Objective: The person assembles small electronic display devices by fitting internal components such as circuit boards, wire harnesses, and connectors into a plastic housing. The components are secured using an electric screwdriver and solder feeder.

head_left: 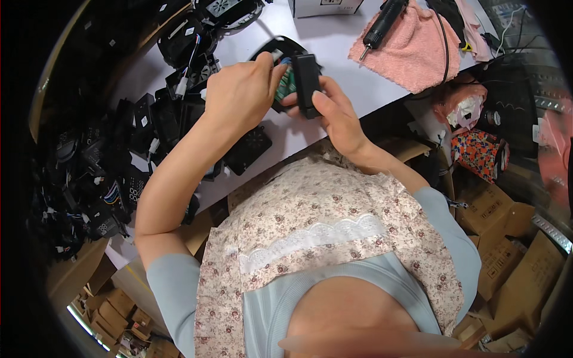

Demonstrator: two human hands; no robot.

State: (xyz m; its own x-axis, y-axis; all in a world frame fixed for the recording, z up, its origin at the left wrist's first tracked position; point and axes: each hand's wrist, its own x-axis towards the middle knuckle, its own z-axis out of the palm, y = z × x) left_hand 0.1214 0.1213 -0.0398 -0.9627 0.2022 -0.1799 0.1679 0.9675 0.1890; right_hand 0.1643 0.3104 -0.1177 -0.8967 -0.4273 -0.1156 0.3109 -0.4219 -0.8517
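My right hand [341,121] grips a black plastic housing [306,86], thumb on its near face and fingers behind. Inside the housing a green circuit board [285,86] shows, with a bit of blue next to it. My left hand [242,89] is closed in a pinch at the housing's open side, its fingertips by a small white piece [276,55]. What those fingers hold is hidden. Both hands are over the pale table [337,39], close to its front edge. Below my left wrist lies a black vented cover [250,149].
Many black device housings [149,122] with wires crowd the table's left side; more [221,9] lie at the back. A black electric screwdriver [382,27] rests on a pink cloth [418,53], its cable trailing across. Cardboard boxes [498,209] stand at lower right.
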